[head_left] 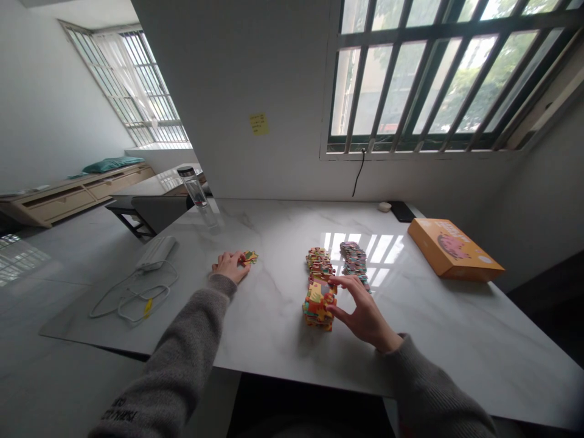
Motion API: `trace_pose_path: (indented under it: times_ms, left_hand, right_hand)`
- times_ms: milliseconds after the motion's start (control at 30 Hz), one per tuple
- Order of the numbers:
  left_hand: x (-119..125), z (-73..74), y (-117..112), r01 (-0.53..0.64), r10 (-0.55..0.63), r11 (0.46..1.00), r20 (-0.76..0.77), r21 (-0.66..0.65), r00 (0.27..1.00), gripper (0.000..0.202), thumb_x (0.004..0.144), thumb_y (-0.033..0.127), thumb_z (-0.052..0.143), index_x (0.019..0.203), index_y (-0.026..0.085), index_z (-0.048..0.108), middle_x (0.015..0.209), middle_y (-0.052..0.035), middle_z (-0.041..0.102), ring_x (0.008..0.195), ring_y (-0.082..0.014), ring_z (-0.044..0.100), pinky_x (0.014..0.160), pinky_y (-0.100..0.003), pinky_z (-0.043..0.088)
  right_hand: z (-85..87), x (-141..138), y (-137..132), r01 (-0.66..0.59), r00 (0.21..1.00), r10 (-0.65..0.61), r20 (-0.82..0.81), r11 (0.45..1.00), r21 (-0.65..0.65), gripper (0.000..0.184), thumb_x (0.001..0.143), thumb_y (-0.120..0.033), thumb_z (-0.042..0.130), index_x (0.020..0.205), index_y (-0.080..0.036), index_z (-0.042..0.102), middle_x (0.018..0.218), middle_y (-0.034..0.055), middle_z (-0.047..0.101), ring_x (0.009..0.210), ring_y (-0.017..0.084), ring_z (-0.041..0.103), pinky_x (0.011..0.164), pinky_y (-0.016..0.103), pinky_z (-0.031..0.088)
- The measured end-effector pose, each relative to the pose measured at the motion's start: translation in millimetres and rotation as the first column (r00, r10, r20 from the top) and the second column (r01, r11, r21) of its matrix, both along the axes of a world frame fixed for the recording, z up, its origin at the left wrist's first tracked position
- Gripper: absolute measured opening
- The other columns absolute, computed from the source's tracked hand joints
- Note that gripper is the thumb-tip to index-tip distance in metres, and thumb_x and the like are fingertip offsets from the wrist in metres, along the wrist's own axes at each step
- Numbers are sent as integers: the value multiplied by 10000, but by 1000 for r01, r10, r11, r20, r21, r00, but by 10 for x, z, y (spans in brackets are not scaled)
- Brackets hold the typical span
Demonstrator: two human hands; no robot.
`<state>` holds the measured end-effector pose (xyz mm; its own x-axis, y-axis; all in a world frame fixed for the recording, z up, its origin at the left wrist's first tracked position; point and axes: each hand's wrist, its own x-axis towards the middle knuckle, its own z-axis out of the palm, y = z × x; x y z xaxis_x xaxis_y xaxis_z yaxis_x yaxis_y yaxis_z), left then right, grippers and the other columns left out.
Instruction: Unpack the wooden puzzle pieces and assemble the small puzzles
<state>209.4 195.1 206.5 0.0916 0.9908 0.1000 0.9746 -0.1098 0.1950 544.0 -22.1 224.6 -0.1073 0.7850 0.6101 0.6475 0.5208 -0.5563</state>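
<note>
Remotely, I watch the right hand [361, 311], thumb and forefinger parted, touch a puzzle stack [318, 304] on the bench [269, 340]; the left hand [231, 266] curls at a puzzle piece [251, 257]. Whether either grips, I cannot tell. The orange box's [451, 248] contents stay hidden.

On a glossy, grey-veined white table [269, 328], a clear, dark-lidded bottle [194, 190] is set at far left, beyond a white, oblong corded device [157, 250]. Multicoloured jigsaw pieces [320, 261] are piled mid-table. Toward the right, an orange rectangular box [456, 250], a small white rounded object [384, 207] and a flat black slab [402, 212], possibly a phone, are placed.
</note>
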Motion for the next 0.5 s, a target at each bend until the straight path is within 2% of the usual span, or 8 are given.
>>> trace_pose_path:
  times_ms: [67,133,167,267,367,500]
  left_hand:
    - [-52,49,70,70,-70,997,-28,-16,997,447,828,475,589,1226,273,601,1277,-132,517,1227,-356,485,983,-525,453]
    - [-95,106,167,219,-220,975,-91,-27,971,498,823,377,617,1313,300,570,1384,-124,466,1265,-349,469,993,-504,462]
    - [-111,132,224,318,-322,947,-137,-49,937,534,809,309,634,1338,318,561,1436,-115,437,1292,-350,452,1001,-499,460]
    - [-123,173,401,561,-589,808,-236,-179,773,672,736,119,658,1370,317,555,1533,-103,383,1354,-372,397,1022,-503,444]
    - [-93,161,560,634,-684,728,-218,-261,696,705,705,63,651,1372,271,556,1489,-91,470,1314,-349,450,998,-440,466]
    - [-56,129,708,668,-708,703,-156,-244,688,625,661,104,675,1266,254,626,1330,-53,607,1163,-272,566,940,-340,491]
  right_hand:
    - [3,1,-2,-1,1000,1,1,1000,-2,465,877,-262,719,1297,-251,520,1177,107,629,1070,279,568,893,463,527]
    - [6,2,-2,-3,1000,3,2,1000,-5,459,878,-258,716,1294,-251,521,1168,106,629,1060,276,568,889,460,528]
    - [7,3,-2,-5,1000,5,4,1000,-8,457,879,-256,715,1293,-251,521,1165,105,630,1058,275,568,890,461,528]
    - [2,7,3,-8,1000,8,3,1000,-17,458,878,-254,715,1295,-250,522,1170,108,629,1064,278,570,897,465,527]
    - [-2,10,7,-6,1000,6,0,1000,-21,461,878,-254,713,1298,-250,522,1174,109,627,1064,278,576,895,463,529]
    - [9,8,4,-14,1000,14,1,1000,-20,459,883,-262,707,1300,-247,514,1160,112,627,1052,276,587,888,460,535]
